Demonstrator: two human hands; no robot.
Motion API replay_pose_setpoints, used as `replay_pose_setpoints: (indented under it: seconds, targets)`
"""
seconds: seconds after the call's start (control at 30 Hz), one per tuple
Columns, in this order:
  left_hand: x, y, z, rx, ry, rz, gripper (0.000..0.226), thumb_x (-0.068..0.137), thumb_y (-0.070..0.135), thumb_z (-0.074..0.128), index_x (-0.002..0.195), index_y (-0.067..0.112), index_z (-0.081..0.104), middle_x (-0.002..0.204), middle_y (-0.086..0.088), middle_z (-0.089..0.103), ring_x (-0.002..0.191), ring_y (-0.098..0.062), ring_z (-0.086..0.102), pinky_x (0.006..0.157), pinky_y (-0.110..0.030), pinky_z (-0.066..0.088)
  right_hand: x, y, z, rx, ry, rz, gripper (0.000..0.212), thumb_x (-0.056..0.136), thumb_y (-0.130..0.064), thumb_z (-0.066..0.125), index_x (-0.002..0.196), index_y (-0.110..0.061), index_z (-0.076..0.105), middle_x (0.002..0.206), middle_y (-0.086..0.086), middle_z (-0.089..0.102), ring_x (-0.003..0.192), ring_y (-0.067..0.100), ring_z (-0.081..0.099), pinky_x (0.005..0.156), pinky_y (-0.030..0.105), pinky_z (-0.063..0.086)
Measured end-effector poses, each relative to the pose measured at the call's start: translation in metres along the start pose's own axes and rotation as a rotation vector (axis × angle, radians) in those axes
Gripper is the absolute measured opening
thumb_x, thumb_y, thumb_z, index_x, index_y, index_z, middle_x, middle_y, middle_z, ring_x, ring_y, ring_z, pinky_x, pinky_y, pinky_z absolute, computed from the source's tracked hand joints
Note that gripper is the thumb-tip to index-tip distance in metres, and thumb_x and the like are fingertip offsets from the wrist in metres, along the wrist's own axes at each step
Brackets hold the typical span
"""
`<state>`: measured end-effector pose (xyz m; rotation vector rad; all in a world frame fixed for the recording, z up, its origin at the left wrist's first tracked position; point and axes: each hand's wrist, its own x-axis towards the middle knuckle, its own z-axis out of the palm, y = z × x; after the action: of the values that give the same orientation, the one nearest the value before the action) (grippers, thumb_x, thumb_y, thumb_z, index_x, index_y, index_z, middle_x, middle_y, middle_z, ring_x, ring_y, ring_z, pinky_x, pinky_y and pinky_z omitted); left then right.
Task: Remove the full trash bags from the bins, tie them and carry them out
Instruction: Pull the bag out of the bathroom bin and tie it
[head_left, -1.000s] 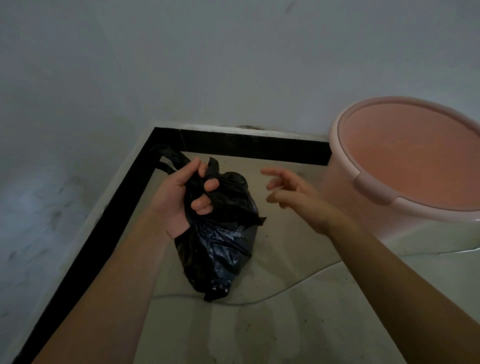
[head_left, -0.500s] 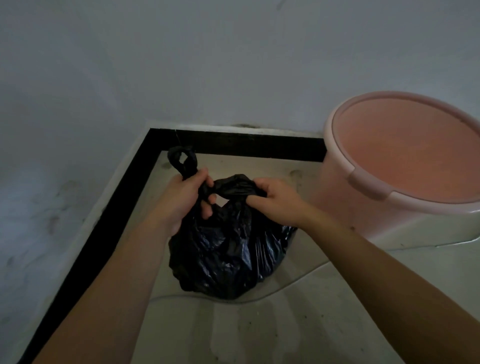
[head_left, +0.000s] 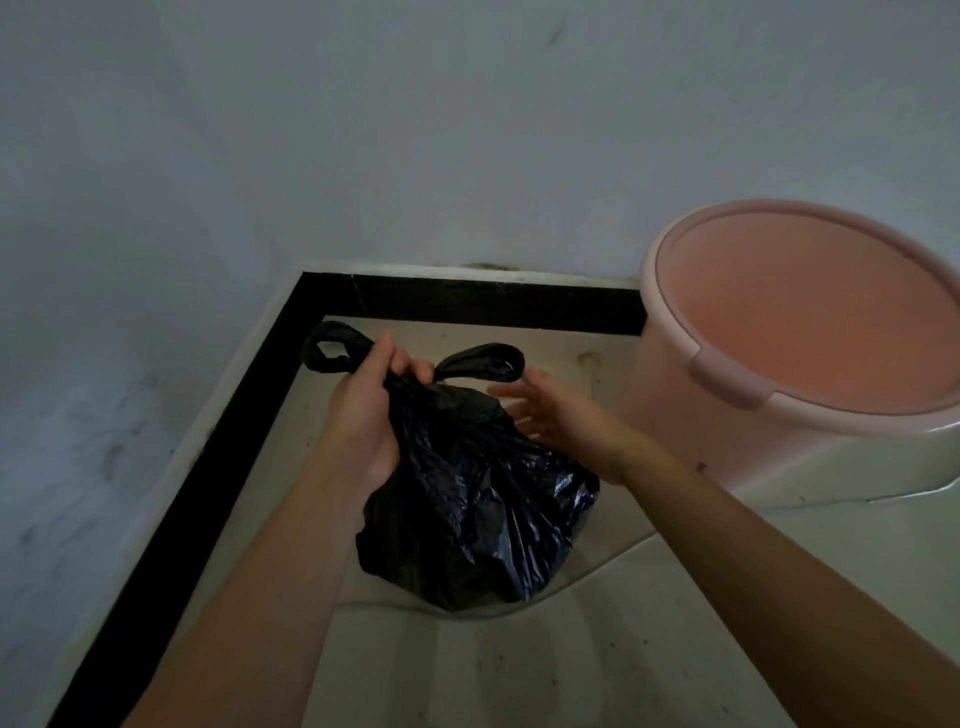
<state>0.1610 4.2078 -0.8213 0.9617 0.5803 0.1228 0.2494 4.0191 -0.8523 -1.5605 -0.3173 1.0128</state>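
Observation:
A full black trash bag (head_left: 478, 499) sits on the pale floor in a room corner. My left hand (head_left: 371, 410) grips the gathered neck of the bag, and one handle loop sticks out to the left of my fingers. The other handle loop (head_left: 483, 361) stands free above the bag. My right hand (head_left: 553, 415) hovers just right of the bag's top with blurred, spread fingers, holding nothing. A pink bin (head_left: 691, 415) with no bag in it stands to the right.
Two grey-white walls meet behind the bag, with a black skirting strip (head_left: 467, 301) along their base. A darker wet patch on the floor (head_left: 613, 551) curves around the bag. The bin stands against the back wall.
My right hand has let go of the bag's right handle and opened beside it. The freed loop now stands up. My left hand keeps its grip on the neck.

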Motion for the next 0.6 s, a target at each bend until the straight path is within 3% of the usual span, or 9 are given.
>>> replay_pose_setpoints:
  seconds: [0.07, 0.17, 0.27, 0.33, 0.37, 0.47, 0.53, 0.6]
  targets:
    - [-0.003, 0.000, 0.004, 0.036, -0.028, 0.011, 0.047, 0.104, 0.044, 0.040, 0.063, 0.019, 0.042, 0.069, -0.002, 0.055, 0.064, -0.020, 0.052, 0.073, -0.036, 0.046, -0.001, -0.005, -0.001, 0.119, 0.008, -0.067, 0.055, 0.089, -0.052, 0.051, 0.131, -0.018, 0.060, 0.115, 0.007, 0.067, 0.106, 0.020, 0.064, 0.091, 0.032, 0.045]
    - [-0.004, 0.001, 0.010, 0.121, -0.051, 0.041, 0.048, 0.101, 0.051, 0.044, 0.064, 0.020, 0.043, 0.073, -0.003, 0.059, 0.068, -0.021, 0.056, 0.073, -0.036, 0.050, 0.000, -0.018, 0.008, 0.134, 0.094, -0.187, 0.034, 0.097, -0.043, 0.057, 0.120, -0.020, 0.067, 0.114, 0.005, 0.071, 0.106, 0.015, 0.067, 0.090, 0.030, 0.050]
    - [-0.013, 0.003, 0.027, 0.195, -0.022, 0.180, 0.052, 0.098, 0.060, 0.041, 0.065, 0.019, 0.047, 0.092, -0.008, 0.072, 0.092, -0.027, 0.068, 0.091, -0.044, 0.052, 0.005, -0.031, 0.018, 0.384, 0.228, -0.240, 0.027, 0.100, -0.036, 0.056, 0.113, -0.015, 0.066, 0.107, 0.011, 0.072, 0.101, 0.021, 0.069, 0.089, 0.038, 0.058]
    - [-0.024, 0.009, 0.039, 0.078, 0.056, 0.328, 0.052, 0.103, 0.052, 0.037, 0.066, 0.017, 0.048, 0.099, -0.011, 0.075, 0.107, -0.030, 0.069, 0.097, -0.045, 0.051, 0.010, -0.036, 0.021, 0.586, 0.222, -0.185, 0.032, 0.100, -0.037, 0.056, 0.122, -0.014, 0.062, 0.112, 0.012, 0.072, 0.102, 0.024, 0.071, 0.085, 0.040, 0.060]
    - [-0.027, 0.012, 0.043, -0.030, 0.092, 0.359, 0.051, 0.105, 0.048, 0.035, 0.067, 0.016, 0.047, 0.091, -0.011, 0.074, 0.107, -0.029, 0.070, 0.097, -0.045, 0.051, 0.013, -0.035, 0.022, 0.586, 0.228, -0.148, 0.033, 0.100, -0.037, 0.055, 0.124, -0.015, 0.062, 0.112, 0.009, 0.073, 0.101, 0.022, 0.071, 0.079, 0.036, 0.060]
    - [-0.028, 0.008, 0.044, -0.216, 0.170, 0.319, 0.049, 0.106, 0.044, 0.034, 0.066, 0.017, 0.041, 0.057, -0.004, 0.052, 0.084, -0.027, 0.072, 0.093, -0.046, 0.054, 0.025, -0.016, 0.023, 0.391, 0.312, -0.039, 0.033, 0.100, -0.038, 0.053, 0.119, -0.015, 0.067, 0.106, 0.003, 0.073, 0.098, 0.018, 0.069, 0.074, 0.032, 0.056]
    - [-0.025, -0.002, 0.028, -0.220, 0.294, 0.227, 0.049, 0.106, 0.043, 0.034, 0.063, 0.019, 0.036, 0.050, -0.001, 0.036, 0.066, -0.024, 0.067, 0.089, -0.043, 0.054, 0.031, 0.002, 0.011, 0.286, 0.428, 0.021, 0.029, 0.099, -0.038, 0.054, 0.109, -0.015, 0.069, 0.102, 0.004, 0.072, 0.095, 0.021, 0.068, 0.078, 0.037, 0.056]
    - [-0.019, -0.008, -0.002, -0.291, 0.458, 0.118, 0.045, 0.108, 0.035, 0.031, 0.065, 0.021, 0.033, 0.053, -0.002, 0.032, 0.058, -0.025, 0.060, 0.085, -0.041, 0.052, 0.032, 0.021, -0.012, 0.223, 0.598, 0.105, 0.026, 0.099, -0.034, 0.052, 0.106, -0.013, 0.065, 0.100, 0.007, 0.066, 0.086, 0.021, 0.062, 0.081, 0.042, 0.054]
